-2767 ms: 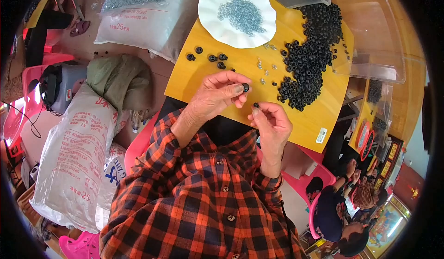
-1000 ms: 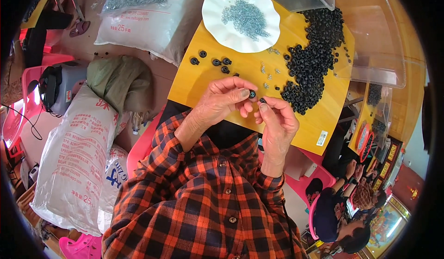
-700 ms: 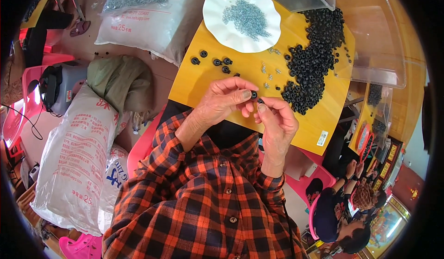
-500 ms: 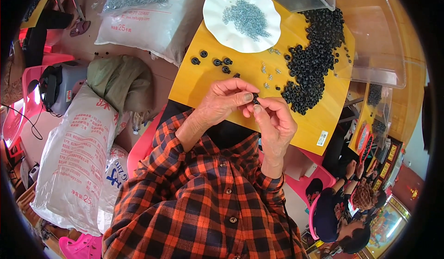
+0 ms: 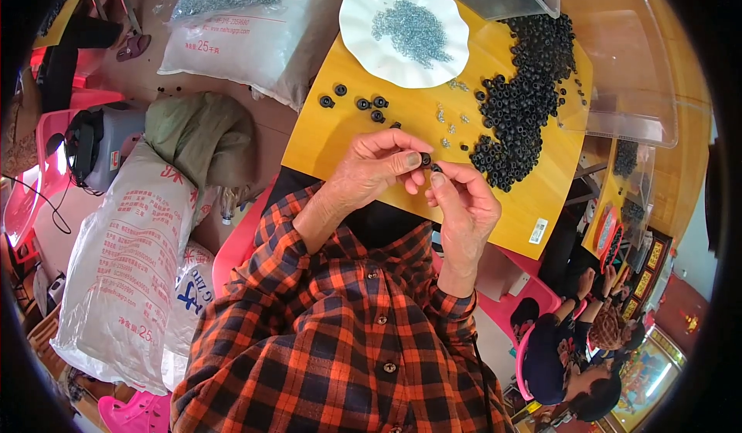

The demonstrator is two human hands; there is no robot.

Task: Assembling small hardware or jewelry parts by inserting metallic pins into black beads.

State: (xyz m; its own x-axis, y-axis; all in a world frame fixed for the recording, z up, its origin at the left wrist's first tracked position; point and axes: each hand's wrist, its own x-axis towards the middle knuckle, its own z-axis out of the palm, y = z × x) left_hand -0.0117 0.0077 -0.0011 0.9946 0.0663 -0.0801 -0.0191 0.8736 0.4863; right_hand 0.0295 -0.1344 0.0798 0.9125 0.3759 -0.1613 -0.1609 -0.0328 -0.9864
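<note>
Over the near edge of the yellow table (image 5: 495, 220), my left hand (image 5: 379, 168) pinches a small round black ring-shaped part (image 5: 425, 159) between thumb and fingertips. Right beside it, my right hand (image 5: 466, 205) holds a smaller black piece (image 5: 436, 168) at its fingertips; whether the two pieces touch, I cannot tell. Several black parts (image 5: 363, 104) lie spaced out to the left. A large heap of black rings (image 5: 510, 151) spreads over the right side. Small clear pieces (image 5: 441, 114) sit in little groups between them.
A white scalloped plate (image 5: 359, 54) with small clear bluish pieces stands at the far edge. Clear plastic bins (image 5: 634, 54) are at the far right. Full white sacks (image 5: 127, 271) stand on the left. Other people (image 5: 576, 348) sit at the lower right.
My right hand has shifted slightly right and down, and its fingertips have parted a little from my left ones. Two black pieces now show between them.
</note>
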